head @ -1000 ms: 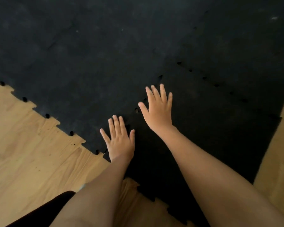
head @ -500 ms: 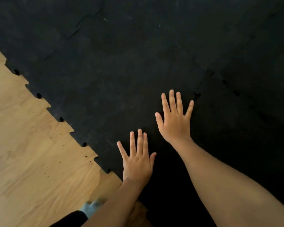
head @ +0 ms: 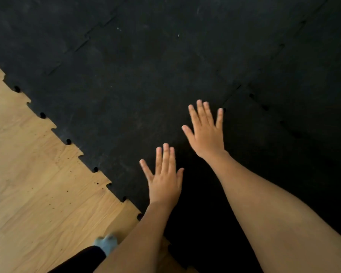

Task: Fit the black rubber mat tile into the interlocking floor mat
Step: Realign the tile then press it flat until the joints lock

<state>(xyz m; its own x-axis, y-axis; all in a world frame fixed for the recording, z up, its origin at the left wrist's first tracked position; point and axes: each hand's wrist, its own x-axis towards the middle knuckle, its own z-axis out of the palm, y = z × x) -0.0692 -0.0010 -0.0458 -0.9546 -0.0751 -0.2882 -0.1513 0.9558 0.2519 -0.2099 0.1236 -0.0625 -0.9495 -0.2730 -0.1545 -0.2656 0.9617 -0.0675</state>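
**Both palms flat on black rubber at the mat's seam**

My left hand (head: 164, 181) and right hand (head: 207, 133) lie palm-down on the black rubber mat tile (head: 264, 174), fingers straight and spread wide, gripping nothing. The right sits farther ahead than the left, its little finger reaching almost to a small dark notch in the seam. Both hands are slightly blurred, so I cannot tell how firmly they bear on the surface.

The tile lies on the floor under my forearms, butted against the interlocking floor mat (head: 136, 85), which fills the upper part of the view. The rubber is matte, faintly mottled and dusty, with a few pale specks. Seams between tiles show only as thin zigzag lines with small round holes. Under my arms the black runs so dark that the joint is hard to follow, and I cannot tell whether its teeth are fully seated.

On the left, the mat's free edge is cut into square tabs with round holes, toothed against the wooden floor (head: 34, 184), a light, grained plank finish dotted with dark flecks. A pale blue sock (head: 106, 243) and a black trouser leg (head: 81, 261) are cut off at the bottom edge.
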